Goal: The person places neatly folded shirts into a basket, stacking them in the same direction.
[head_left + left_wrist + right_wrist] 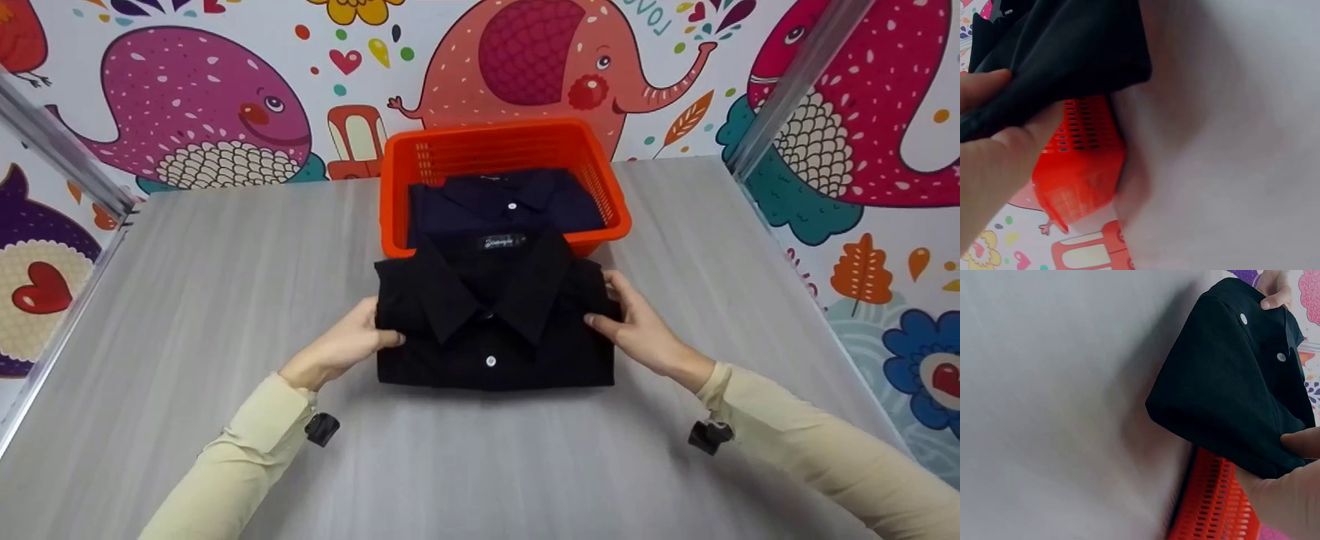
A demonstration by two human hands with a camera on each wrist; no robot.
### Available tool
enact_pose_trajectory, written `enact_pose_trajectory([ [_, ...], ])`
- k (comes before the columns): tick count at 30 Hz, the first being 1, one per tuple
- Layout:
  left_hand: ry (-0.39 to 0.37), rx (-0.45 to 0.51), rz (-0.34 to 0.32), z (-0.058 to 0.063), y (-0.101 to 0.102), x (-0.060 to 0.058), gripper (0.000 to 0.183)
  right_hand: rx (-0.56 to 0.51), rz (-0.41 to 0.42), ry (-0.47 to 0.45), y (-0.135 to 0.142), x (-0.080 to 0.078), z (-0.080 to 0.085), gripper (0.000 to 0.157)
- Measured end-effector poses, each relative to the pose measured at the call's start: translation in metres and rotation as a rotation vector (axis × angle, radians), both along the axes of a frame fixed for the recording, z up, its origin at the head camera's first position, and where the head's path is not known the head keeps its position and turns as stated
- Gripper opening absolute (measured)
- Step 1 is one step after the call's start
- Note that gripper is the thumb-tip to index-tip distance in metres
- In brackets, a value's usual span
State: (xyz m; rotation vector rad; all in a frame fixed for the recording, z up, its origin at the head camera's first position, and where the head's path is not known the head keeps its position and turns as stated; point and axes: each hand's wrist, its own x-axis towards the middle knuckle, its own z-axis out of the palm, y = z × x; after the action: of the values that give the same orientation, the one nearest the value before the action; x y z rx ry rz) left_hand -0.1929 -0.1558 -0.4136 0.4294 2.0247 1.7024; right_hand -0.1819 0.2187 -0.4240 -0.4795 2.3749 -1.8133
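Observation:
A folded black collared shirt (491, 330) with white buttons is held level above the table, just in front of an orange basket (390, 195). My left hand (346, 339) grips its left edge, thumb on top and fingers underneath. On the opposite edge my right hand (649, 330) does the same, its thumb pressing the upper face. Inside the basket lies a folded navy shirt (517, 202), partly covered by the black shirt's collar. In the right wrist view a shadow falls below the raised black shirt (1213, 377).
The grey table (247, 270) reaches back to a wall (360, 112) printed with cartoon animals. Metal frame posts (795, 90) stand at the corners. The basket's perforated side (1081, 126) shows below the shirt in the left wrist view.

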Motion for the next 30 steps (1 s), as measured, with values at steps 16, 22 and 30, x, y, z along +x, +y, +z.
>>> enact_pose_trajectory([
  [16, 0.249, -0.168, 0.037, 0.052, 0.017, -0.033, 0.053, 0.061, -0.101, 0.122, 0.008, -0.041, 0.046, 0.045],
  [22, 0.33, -0.206, 0.04, 0.067, 0.019, -0.055, 0.044, 0.096, -0.16, 0.146, 0.008, -0.061, 0.063, 0.047],
  [30, 0.346, -0.223, 0.103, 0.09, 0.02, -0.082, 0.045, 0.104, -0.252, 0.199, -0.001, -0.091, 0.088, 0.044],
])
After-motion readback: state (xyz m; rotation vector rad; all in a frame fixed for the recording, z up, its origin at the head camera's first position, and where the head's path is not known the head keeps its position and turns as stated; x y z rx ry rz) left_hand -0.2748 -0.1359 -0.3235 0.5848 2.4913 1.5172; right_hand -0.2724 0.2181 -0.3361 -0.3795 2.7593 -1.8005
